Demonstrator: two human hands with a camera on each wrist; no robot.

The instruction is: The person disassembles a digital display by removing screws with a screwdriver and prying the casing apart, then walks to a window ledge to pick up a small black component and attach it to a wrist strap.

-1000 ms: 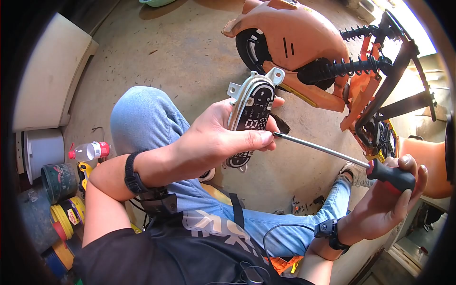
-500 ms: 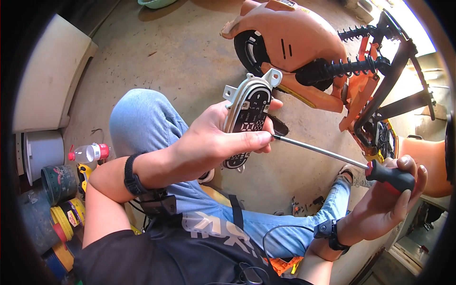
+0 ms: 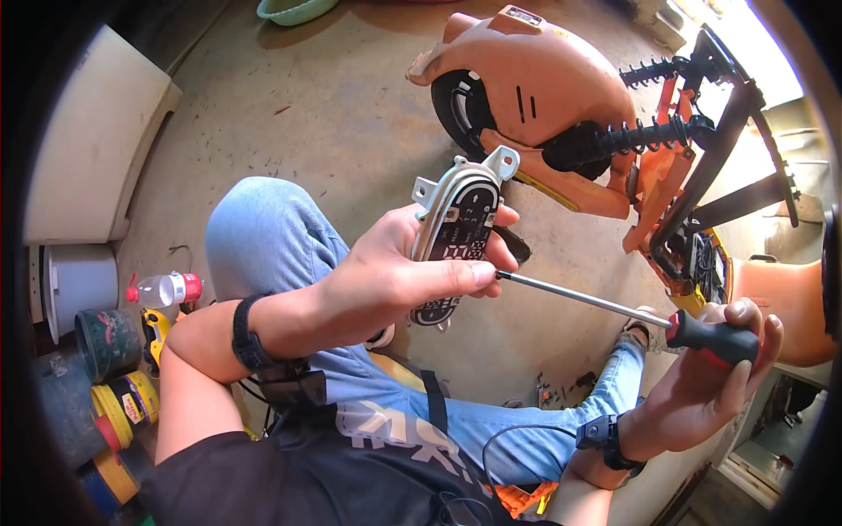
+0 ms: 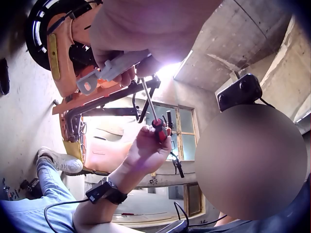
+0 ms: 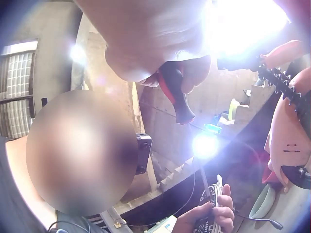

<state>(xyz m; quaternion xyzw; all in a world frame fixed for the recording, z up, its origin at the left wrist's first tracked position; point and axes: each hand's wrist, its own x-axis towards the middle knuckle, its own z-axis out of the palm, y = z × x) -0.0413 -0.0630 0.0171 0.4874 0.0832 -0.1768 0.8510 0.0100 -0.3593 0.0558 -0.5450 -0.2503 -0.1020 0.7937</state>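
My left hand (image 3: 386, 272) grips an oval scooter dashboard display (image 3: 467, 215), its thumb across the black face with white digits and READY lettering. Pale mounting tabs stick out at the display's upper end. In my right hand (image 3: 688, 394) is a screwdriver, held by its black and red handle (image 3: 715, 340) between fingers and thumb. Its steel shaft (image 3: 583, 299) points left, the tip right at the left thumb's end by the display's edge. The left wrist view shows the display's pale tab (image 4: 87, 85) and the screwdriver (image 4: 149, 102) beyond it.
A partly dismantled orange scooter (image 3: 561, 79) with black shock absorbers (image 3: 645, 136) lies ahead on the right. Small loose parts (image 3: 557, 390) lie on the floor near the right foot. Buckets (image 3: 110, 333) and a plastic bottle (image 3: 162, 287) stand or lie at left, below a white cabinet (image 3: 96, 140).
The hands, display and screwdriver sit slightly lower and further left in the head view, with the knee and scooter also lower. Both grips look the same, and the tip stays by the left thumb.
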